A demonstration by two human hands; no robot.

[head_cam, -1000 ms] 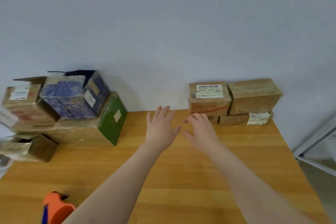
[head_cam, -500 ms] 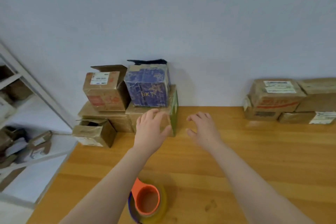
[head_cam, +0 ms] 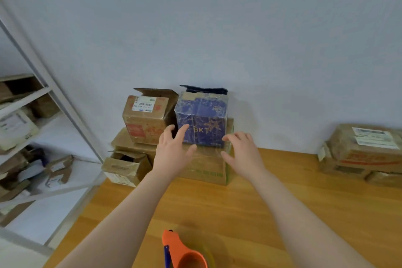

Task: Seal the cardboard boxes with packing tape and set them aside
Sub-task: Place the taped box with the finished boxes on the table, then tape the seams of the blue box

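A blue printed box (head_cam: 203, 123) with a raised flap stands on top of a large brown box with a green side (head_cam: 206, 166) at the back left of the wooden table (head_cam: 304, 213). My left hand (head_cam: 173, 151) and my right hand (head_cam: 242, 151) reach toward the blue box with fingers spread, one at each lower corner, holding nothing. Whether the fingertips touch it I cannot tell. Beside the blue box sits a brown box with a white label (head_cam: 148, 118), its flap up. An orange tape dispenser (head_cam: 185, 252) with a clear roll lies at the near table edge.
A small open brown box (head_cam: 125, 166) sits at the table's left corner. A stack of sealed brown boxes (head_cam: 361, 153) stands against the wall at the right. A metal shelf (head_cam: 28, 128) with cartons and clutter stands to the left of the table.
The view has swung left from the right-hand stack to the left pile. Both hands have moved forward and up, from above the table to the blue box's lower corners.
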